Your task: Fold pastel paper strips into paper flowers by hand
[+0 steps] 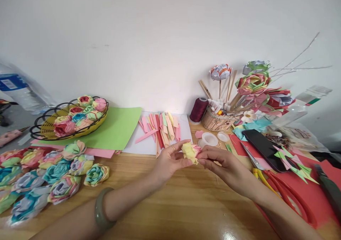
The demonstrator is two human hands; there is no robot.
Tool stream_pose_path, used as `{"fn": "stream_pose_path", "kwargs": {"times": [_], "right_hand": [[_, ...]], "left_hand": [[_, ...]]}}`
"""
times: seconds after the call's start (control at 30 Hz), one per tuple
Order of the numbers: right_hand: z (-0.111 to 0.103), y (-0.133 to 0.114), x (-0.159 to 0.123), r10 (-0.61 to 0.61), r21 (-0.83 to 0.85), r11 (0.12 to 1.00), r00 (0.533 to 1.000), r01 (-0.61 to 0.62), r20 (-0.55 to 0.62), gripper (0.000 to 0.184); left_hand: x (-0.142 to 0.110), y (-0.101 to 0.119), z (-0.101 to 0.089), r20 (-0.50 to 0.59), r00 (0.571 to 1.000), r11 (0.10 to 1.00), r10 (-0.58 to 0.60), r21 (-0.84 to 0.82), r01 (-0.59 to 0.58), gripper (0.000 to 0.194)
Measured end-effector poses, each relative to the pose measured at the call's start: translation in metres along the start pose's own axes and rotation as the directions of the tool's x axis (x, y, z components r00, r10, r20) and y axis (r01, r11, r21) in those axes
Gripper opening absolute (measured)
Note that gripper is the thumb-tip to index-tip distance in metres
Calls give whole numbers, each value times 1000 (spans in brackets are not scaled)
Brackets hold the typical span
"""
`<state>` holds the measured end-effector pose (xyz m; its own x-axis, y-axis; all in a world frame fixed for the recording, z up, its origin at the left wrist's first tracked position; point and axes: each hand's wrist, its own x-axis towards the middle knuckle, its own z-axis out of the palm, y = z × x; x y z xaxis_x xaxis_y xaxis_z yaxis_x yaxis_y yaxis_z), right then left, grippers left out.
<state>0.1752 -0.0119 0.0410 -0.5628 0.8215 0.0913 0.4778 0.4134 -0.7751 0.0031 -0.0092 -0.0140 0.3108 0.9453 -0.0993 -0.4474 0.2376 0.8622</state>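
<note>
A small yellow and pink paper flower (189, 152) is held between my two hands above the wooden table (170, 204). My left hand (174, 158) grips its yellow side, with the thumb below and the fingers behind. At its pink right side, my right hand (217, 162) pinches the paper between thumb and fingers. Behind the flower, folded paper strips (162, 126) in pink, red, cream and green lie on a white sheet (130, 144).
Several finished paper flowers (57, 170) sit at the left, near a yellow basket (48, 126) of more flowers. At right are scissors (282, 190), a phone (266, 149), a maroon thread spool (199, 109), tape rolls (209, 139) and a wooden pot (218, 121) holding flowers on sticks.
</note>
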Motion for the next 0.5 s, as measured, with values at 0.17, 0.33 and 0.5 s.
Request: {"fn": "stream_pose_path", "kwargs": {"times": [0.17, 0.33, 0.5], "right_hand": [[2, 3, -1, 4, -70, 998, 999, -7, -47, 20], [7, 6, -1, 24, -75, 997, 993, -33, -117, 18], [8, 7, 1, 31, -35, 999, 990, -36, -135, 17]], "left_hand": [[0, 0, 0, -13, 1000, 1000, 1, 7, -1, 56], [0, -1, -1, -14, 1000, 1000, -8, 16, 8, 56], [1, -1, -1, 0, 1000, 1000, -11, 21, 11, 56]]}}
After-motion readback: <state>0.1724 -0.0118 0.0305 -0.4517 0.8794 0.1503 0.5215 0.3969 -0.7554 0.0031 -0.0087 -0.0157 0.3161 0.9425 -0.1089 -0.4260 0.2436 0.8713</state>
